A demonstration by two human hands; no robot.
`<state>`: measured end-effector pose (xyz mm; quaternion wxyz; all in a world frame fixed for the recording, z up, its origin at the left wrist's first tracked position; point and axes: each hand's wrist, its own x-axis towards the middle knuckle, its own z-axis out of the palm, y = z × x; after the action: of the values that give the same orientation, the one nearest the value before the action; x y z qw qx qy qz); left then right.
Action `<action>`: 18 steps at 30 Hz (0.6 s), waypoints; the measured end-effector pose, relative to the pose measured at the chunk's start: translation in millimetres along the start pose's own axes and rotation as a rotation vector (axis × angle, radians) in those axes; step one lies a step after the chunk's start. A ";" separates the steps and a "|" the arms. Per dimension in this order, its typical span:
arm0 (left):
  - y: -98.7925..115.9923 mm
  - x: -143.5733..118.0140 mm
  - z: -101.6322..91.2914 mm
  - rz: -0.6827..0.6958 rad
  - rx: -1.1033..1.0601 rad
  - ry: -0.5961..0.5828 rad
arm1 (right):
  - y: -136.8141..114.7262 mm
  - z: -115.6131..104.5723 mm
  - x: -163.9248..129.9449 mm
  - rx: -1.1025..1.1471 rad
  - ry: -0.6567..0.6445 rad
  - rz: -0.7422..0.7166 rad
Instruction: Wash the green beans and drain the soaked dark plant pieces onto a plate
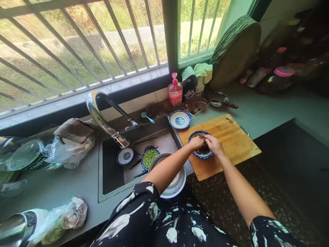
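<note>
My left hand (pixel 196 142) and my right hand (pixel 215 144) meet over a blue-rimmed bowl (pixel 202 157). Dark brown pieces lie in the bowl; their kind is too small to tell. Fingers of both hands are pinched together around something small and brownish, mostly hidden by the fingers. Under the bowl is a wooden cutting board (pixel 231 144), with the bowl on its left part. A blue-and-white plate (pixel 180 120) sits just behind the board's left corner.
The sink (pixel 113 185) holds a bowl of green beans (pixel 150 158), a small dish (pixel 125 156) and chopsticks, under a faucet (pixel 102 120). A metal basin (pixel 177 185) is at its front edge, partly behind my left arm. A pink soap bottle (pixel 175 93) and a knife (pixel 230 104) are behind.
</note>
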<state>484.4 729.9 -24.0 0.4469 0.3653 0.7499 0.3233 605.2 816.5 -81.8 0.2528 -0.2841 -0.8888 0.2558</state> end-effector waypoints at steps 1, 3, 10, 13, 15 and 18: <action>-0.7 -4.1 1.3 0.051 0.165 0.037 | -0.1 1.7 -1.8 -0.004 0.020 -0.004; -5.6 -12.0 7.5 0.177 0.439 0.139 | -0.9 5.2 -4.7 -0.012 0.053 -0.014; -33.4 -23.6 27.0 0.392 0.757 0.259 | -6.1 2.9 -11.3 -0.065 0.133 0.017; -33.4 -24.3 16.4 0.483 0.771 0.243 | -8.7 5.0 -11.6 -0.110 0.105 0.014; -29.1 -22.9 3.6 0.538 0.780 0.154 | -10.2 7.7 -9.6 -0.168 0.078 -0.013; -18.2 -19.6 -21.3 0.556 0.746 0.096 | -15.7 7.9 -3.9 -0.264 0.070 -0.059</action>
<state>467.0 700.6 -21.9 0.1460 0.6728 0.7084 0.1556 597.4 800.4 -79.5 0.2514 -0.2974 -0.9133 0.1193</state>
